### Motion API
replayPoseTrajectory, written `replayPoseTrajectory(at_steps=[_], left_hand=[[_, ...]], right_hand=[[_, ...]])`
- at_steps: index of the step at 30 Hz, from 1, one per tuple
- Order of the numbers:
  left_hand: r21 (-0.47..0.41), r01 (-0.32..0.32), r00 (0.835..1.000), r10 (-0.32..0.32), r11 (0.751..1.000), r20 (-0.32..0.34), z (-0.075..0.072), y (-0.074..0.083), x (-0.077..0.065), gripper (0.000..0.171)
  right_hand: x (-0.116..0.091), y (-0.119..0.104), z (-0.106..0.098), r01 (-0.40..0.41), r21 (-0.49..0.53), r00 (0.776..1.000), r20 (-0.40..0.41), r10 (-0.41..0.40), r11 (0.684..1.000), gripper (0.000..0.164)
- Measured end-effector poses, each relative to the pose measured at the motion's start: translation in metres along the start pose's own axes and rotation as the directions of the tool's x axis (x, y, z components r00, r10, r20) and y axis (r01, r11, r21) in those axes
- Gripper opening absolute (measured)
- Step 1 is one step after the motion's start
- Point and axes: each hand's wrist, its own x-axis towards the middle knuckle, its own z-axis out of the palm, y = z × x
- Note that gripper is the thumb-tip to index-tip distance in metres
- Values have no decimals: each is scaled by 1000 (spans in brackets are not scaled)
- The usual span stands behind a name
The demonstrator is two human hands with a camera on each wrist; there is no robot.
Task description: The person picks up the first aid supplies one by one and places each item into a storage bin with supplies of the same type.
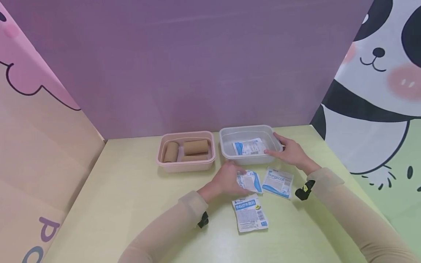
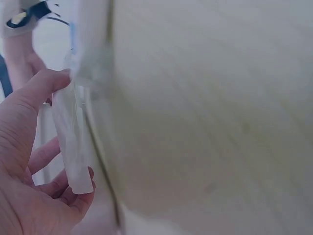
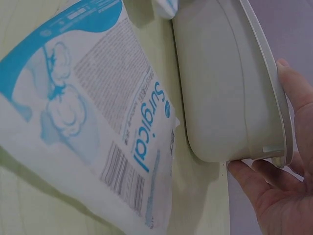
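My left hand pinches a white-and-blue gauze packet in front of the white plastic box. In the left wrist view, thumb and fingers grip the edges of this packet. At the box's right end my right hand grips its rim and side, thumb and fingers spread along the corner. Inside that box lies another gauze packet. A third packet, printed "Surgical", lies on the table below my right hand. Nearer to me a fourth packet lies with Chinese lettering up.
Left of the white box stands a pink plastic box with cardboard rolls in it. Both boxes stand near the back of the pale yellow table, before a purple panel. Printed panels flank the sides.
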Motion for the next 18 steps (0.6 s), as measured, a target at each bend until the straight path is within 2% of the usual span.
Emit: replayPoseTrajectory(at_steps=[5, 11, 14, 18], left_hand=[[0, -39, 999, 39, 999, -24, -15, 11, -2, 68], [-13, -81, 994, 79, 997, -81, -49, 25, -6, 70], [-14, -78, 991, 76, 997, -113, -62, 26, -6, 70], [-9, -45, 991, 44, 999, -125, -70, 21, -5, 70]], right_hand=[[1, 0, -1, 12, -18, 1000, -9, -12, 1000, 109], [0, 0, -2, 13, -26, 1000, -7, -13, 1000, 109], [0, 0, -1, 13, -23, 1000, -8, -13, 1000, 109], [1, 1, 0, 11, -21, 1000, -8, -11, 1000, 109]])
